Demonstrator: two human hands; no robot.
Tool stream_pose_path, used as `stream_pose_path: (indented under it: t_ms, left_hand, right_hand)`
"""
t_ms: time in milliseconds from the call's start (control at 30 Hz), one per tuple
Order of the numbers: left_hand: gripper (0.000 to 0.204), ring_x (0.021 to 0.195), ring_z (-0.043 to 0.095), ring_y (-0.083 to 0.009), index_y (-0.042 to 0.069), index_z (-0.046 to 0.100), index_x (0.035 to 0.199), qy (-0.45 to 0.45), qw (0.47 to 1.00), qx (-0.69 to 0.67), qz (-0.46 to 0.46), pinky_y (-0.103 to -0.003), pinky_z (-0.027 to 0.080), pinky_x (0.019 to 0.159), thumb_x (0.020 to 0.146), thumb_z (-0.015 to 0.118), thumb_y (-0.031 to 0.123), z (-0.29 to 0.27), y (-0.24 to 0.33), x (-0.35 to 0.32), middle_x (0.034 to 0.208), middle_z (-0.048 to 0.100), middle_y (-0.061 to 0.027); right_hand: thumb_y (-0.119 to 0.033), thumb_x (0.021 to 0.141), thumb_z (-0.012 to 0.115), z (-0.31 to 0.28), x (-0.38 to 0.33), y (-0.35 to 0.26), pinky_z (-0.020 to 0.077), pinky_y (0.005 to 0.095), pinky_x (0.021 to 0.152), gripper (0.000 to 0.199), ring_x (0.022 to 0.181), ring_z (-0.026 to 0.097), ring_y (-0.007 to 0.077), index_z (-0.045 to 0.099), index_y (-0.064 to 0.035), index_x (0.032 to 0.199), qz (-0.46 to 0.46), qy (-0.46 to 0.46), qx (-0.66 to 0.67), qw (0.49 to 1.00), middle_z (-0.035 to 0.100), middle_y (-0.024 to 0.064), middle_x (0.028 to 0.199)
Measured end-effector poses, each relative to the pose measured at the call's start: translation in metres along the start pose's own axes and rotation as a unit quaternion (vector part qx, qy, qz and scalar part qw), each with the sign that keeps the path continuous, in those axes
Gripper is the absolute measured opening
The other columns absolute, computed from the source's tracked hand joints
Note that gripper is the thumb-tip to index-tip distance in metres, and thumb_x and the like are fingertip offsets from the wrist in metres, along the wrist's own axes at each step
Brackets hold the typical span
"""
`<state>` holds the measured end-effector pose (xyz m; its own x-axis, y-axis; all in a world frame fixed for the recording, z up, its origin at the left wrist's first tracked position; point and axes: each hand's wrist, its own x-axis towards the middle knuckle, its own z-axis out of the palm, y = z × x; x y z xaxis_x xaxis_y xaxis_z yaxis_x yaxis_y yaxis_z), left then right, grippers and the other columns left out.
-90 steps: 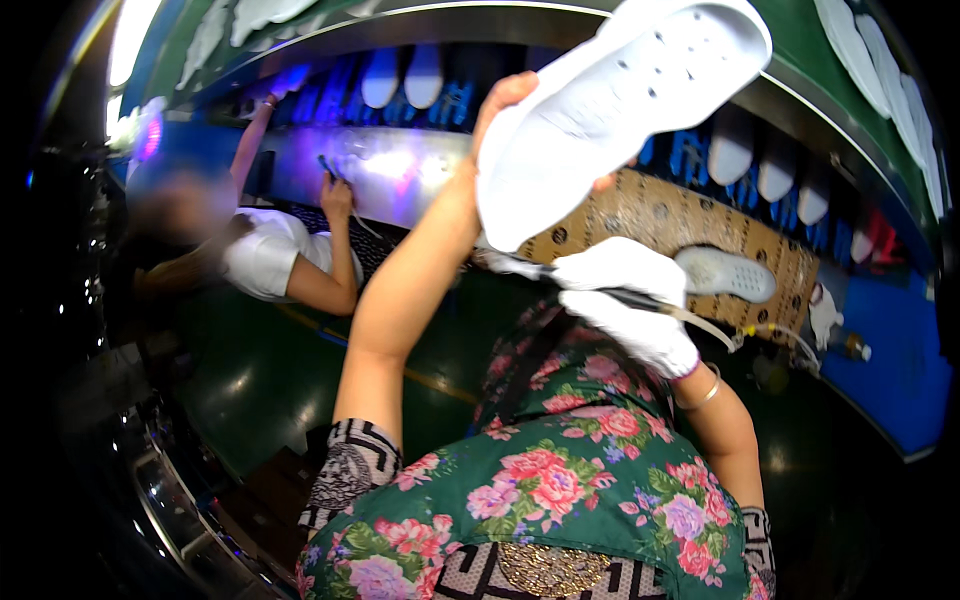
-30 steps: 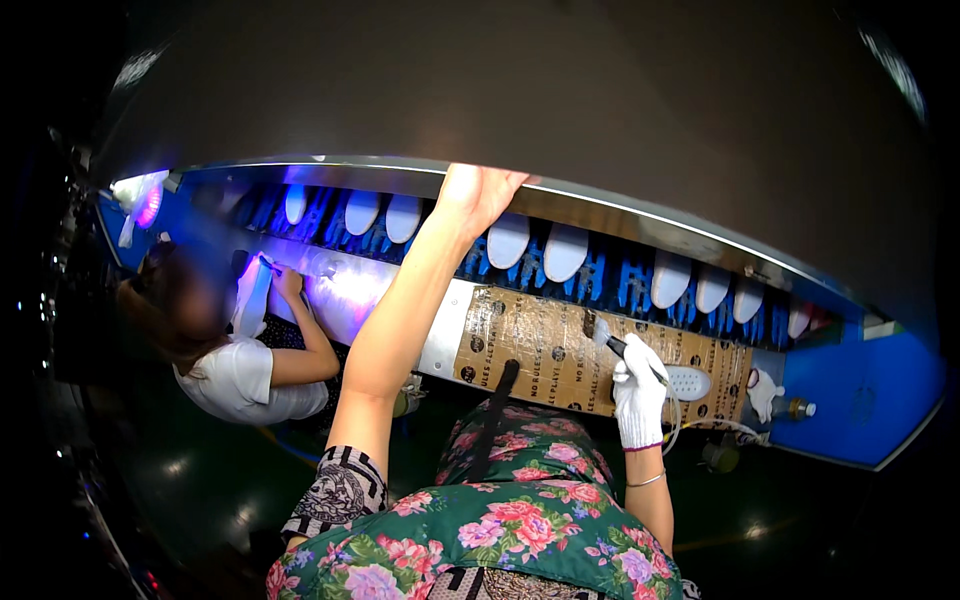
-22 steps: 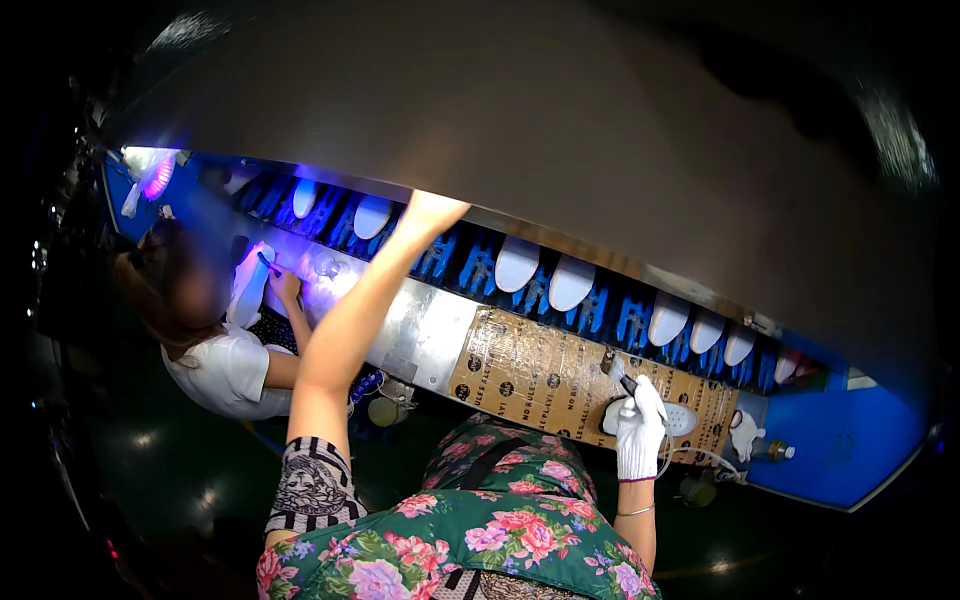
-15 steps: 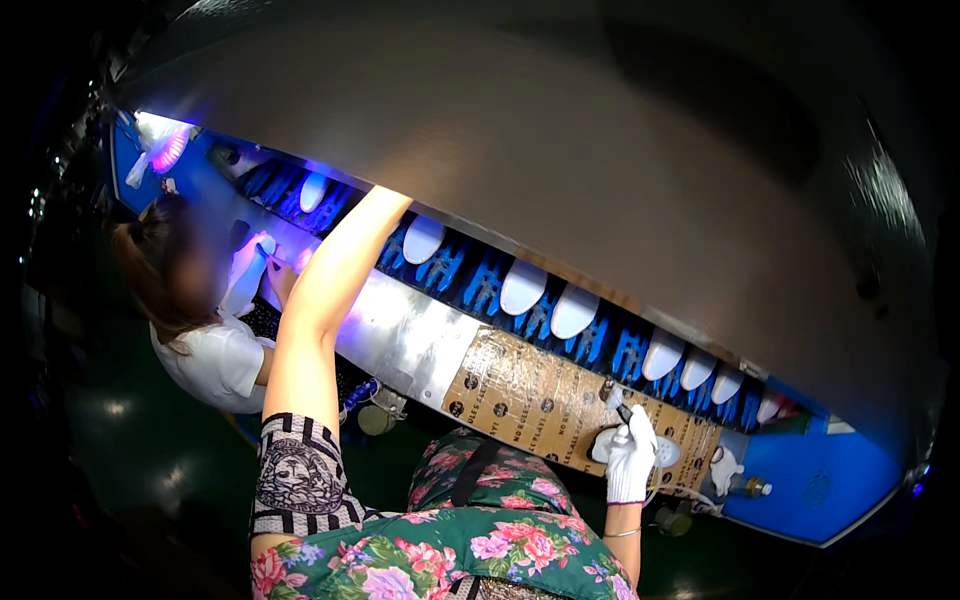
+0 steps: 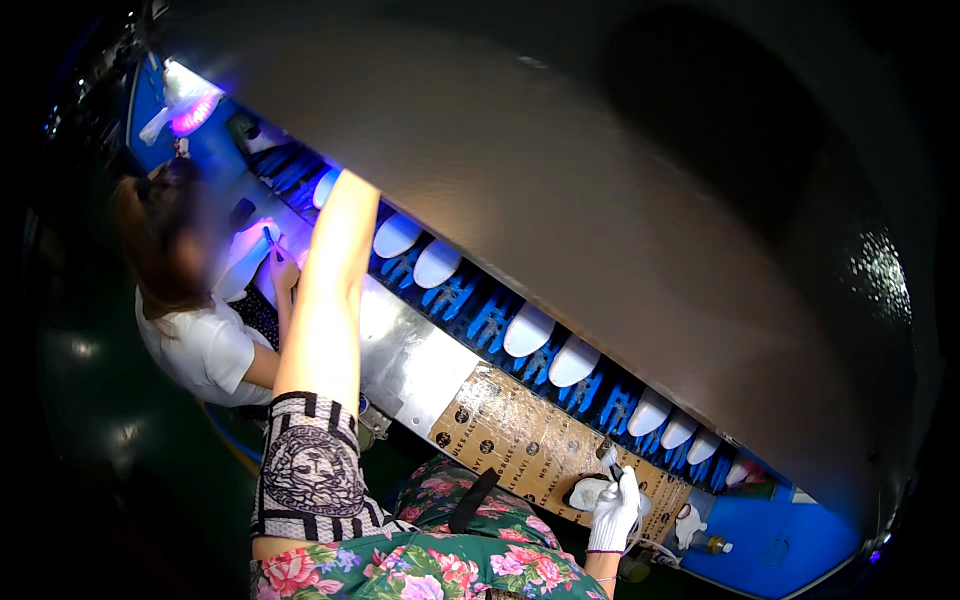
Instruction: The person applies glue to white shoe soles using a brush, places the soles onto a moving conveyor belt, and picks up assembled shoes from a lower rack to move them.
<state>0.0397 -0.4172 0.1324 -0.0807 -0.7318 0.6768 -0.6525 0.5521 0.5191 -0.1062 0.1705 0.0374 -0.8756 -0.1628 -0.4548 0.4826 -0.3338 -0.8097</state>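
My right hand, in a white knit glove with a dark cuff edge, closes around a small brush with pale bristles tilted up. Just beside it on the cardboard-covered ledge sits a whitish shallow dish, partly hidden by the hand. My bare left arm reaches forward beneath the big dark hood, so the left hand and anything in it are hidden. Close to that arm, white oval shoe soles stand in a row of blue clamp-like holders.
To the left, a co-worker in a white shirt works under violet light. A bare metal ledge meets the brown printed cardboard. At the right lie a crumpled white cloth, a small bottle and a blue end panel.
The view has tilted, so the row of soles slopes more steeply. My left arm has shifted left along the row. The brush stays in my right hand, and more of the dish shows.
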Motion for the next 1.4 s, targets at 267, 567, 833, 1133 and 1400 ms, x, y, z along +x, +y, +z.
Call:
stream_pose_path:
  t_ms: [267, 567, 833, 1133, 1400]
  left_hand:
    - [0.016, 0.091, 0.061, -0.0384, 0.003, 0.063, 0.093, 0.004, 1.000, 0.004, -0.006, -0.044, 0.052, 0.079, 0.082, 0.066, 0.014, 0.001, -0.045, 0.009, 0.102, 0.057, -0.0202]
    - [0.017, 0.098, 0.054, -0.0219, 0.003, 0.053, 0.086, 0.149, 0.955, -0.257, -0.028, -0.031, 0.050, 0.080, 0.081, 0.069, 0.005, -0.061, -0.016, -0.108, 0.110, 0.051, -0.0125]
    - [0.028, 0.107, 0.055, -0.0174, 0.001, 0.052, 0.121, 0.249, 0.822, -0.468, -0.209, -0.031, 0.045, 0.093, 0.095, 0.042, 0.005, -0.158, -0.012, -0.208, 0.118, 0.056, -0.0101]
    - [0.018, 0.077, 0.065, -0.0105, 0.005, 0.063, 0.106, -0.259, 0.657, -0.596, -0.383, -0.024, 0.054, 0.069, 0.096, 0.056, 0.018, -0.127, 0.088, -0.323, 0.089, 0.066, -0.0044]
    - [0.056, 0.117, 0.059, -0.0273, 0.001, 0.044, 0.138, -0.405, 0.325, -0.690, -0.505, -0.042, 0.047, 0.102, 0.101, 0.038, 0.042, -0.105, 0.155, -0.429, 0.130, 0.058, -0.0159]
  right_hand:
    - [-0.012, 0.091, 0.066, -0.012, 0.003, -0.003, 0.0467, 0.0160, 0.052, 0.026, 0.065, 0.061, 0.0066, 0.063, -0.0008, 0.115, 0.067, -0.070, -0.018, 0.995, 0.067, 0.0045, 0.093]
    - [-0.011, 0.094, 0.062, -0.015, 0.026, -0.002, 0.0419, 0.0158, 0.049, 0.024, 0.063, 0.056, 0.0046, 0.062, -0.0007, 0.115, 0.054, -0.075, -0.027, 0.995, 0.066, 0.0020, 0.089]
    - [-0.016, 0.099, 0.057, 0.013, 0.005, -0.029, 0.0455, 0.0162, 0.050, 0.023, 0.066, 0.057, 0.0041, 0.060, -0.0056, 0.118, 0.067, -0.203, 0.012, 0.977, 0.068, 0.0032, 0.099]
    - [-0.004, 0.088, 0.066, 0.033, -0.041, -0.046, 0.0458, 0.0220, 0.053, 0.027, 0.061, 0.056, 0.0152, 0.060, 0.0040, 0.113, 0.022, -0.298, -0.031, 0.954, 0.066, 0.0140, 0.095]
    - [0.002, 0.085, 0.068, 0.058, -0.064, -0.046, 0.0528, 0.0226, 0.060, 0.026, 0.069, 0.065, 0.0139, 0.065, 0.0057, 0.110, 0.039, -0.346, -0.090, 0.933, 0.069, 0.0116, 0.094]
